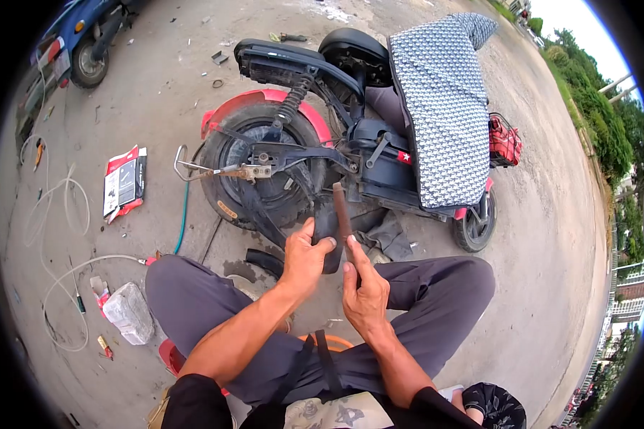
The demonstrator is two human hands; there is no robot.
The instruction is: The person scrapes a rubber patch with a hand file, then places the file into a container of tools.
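Note:
In the head view my left hand [306, 259] is closed on a black rubber inner tube [327, 223], thumb pressed on top. The tube hangs out beside the rear wheel [225, 187] of a red scooter [309, 118]. My right hand [365, 289] grips a long, flat, rust-brown file [342, 209], which points up and away from me. The file lies close along the tube's right side; whether they touch I cannot tell. A dark cloth [386, 236] lies on the ground just beyond the file.
A patterned grey cover [440, 107] drapes the scooter's front. On the left lie a red-and-white packet [124, 184], a clear air hose [68, 182], a wrapped grey block [129, 313] and a small yellow-red tube [105, 347]. A blue vehicle [86, 36] stands at upper left.

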